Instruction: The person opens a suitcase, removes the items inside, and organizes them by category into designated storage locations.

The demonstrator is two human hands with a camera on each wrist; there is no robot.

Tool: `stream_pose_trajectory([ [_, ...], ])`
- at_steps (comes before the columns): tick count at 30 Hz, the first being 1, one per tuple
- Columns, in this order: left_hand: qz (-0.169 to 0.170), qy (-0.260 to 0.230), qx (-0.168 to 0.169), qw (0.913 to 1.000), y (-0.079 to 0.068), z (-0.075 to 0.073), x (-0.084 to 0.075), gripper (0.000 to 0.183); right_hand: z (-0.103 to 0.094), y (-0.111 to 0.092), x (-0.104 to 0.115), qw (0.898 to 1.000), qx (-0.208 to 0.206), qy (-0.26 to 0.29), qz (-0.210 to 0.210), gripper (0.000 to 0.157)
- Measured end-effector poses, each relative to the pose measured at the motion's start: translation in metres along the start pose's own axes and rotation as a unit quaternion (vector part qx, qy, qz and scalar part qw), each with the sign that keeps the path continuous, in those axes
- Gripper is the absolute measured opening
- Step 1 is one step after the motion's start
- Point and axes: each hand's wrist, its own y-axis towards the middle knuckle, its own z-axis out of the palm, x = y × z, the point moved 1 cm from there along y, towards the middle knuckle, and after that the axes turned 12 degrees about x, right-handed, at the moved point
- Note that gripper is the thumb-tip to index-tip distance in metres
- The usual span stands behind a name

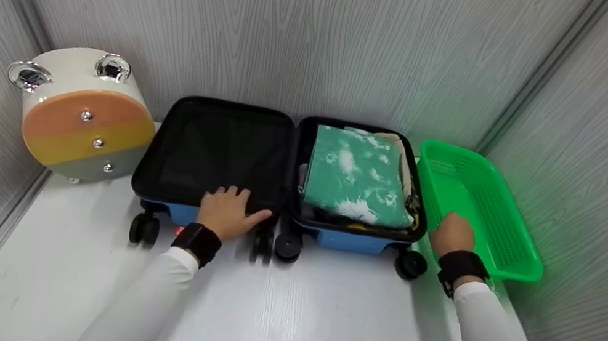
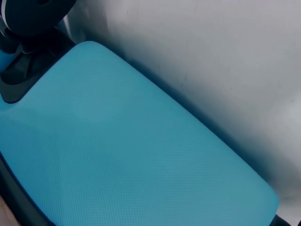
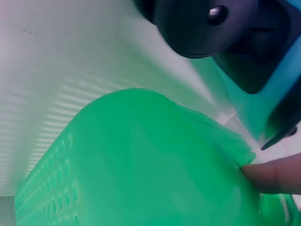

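Clock centred on the hinge of the open blue hard-shell suitcase with black rims (image 1: 351, 242); 12 points away from the person. Suitcase lies spread flat on the pale tabletop (image 1: 283, 323), midway between drawer box and basket.

Left hand (image 1: 226, 213): 8 o'clock, fingers extended, thumb spread towards the hinge, resting across the near rim of the black-lined half; nothing grasped.

Right hand (image 1: 453, 237): just past 3 o'clock, fingers curled over the rim of the long green perforated plastic basket (image 1: 465, 199), at the basket's own 7. Right-wrist view: one finger against basket wall.

Folded green-and-white mottled cloth (image 1: 359, 177) tops the packed half, between 2 and 3; beige fabric (image 1: 403, 172) beneath its right edge.

Black round wheels (image 1: 288, 247) along the suitcase's 6 o'clock side.

At 9: rounded cream box with orange, yellow and grey drawer fronts (image 1: 89, 128), silver knobs.
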Motion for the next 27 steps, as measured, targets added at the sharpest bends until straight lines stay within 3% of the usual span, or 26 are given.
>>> stream_pose_trajectory([
  [3,0.0,0.0,0.003,1.0,0.0,0.001,0.0,0.092,-0.004,-0.007,0.006,1.0,-0.018,-0.002,-0.001,0.012],
  [10,0.003,-0.005,-0.002,1.0,0.0,0.001,-0.002,0.092,-0.017,-0.03,0.016,0.998,-0.057,-0.028,-0.027,0.028],
  [16,0.003,-0.005,-0.012,0.9999,-0.003,-0.002,-0.001,0.091,-0.02,-0.051,0.042,0.988,-0.091,-0.053,-0.117,0.017],
  [21,0.015,-0.018,-0.023,0.9995,-0.003,-0.002,-0.001,0.092,-0.014,-0.075,0.064,0.966,-0.114,-0.084,-0.216,0.016],
  [23,0.021,-0.043,-0.038,0.9981,-0.004,-0.001,-0.001,0.088,-0.008,-0.082,0.072,0.955,-0.119,-0.099,-0.254,0.016],
  [25,0.029,-0.103,-0.053,0.9928,-0.006,-0.002,0.0,0.078,-0.003,-0.088,0.08,0.944,-0.119,-0.11,-0.288,0.018],
  [27,0.049,-0.209,-0.075,0.9738,-0.008,-0.007,0.003,0.059,0.002,-0.096,0.088,0.935,-0.111,-0.119,-0.315,0.018],
])
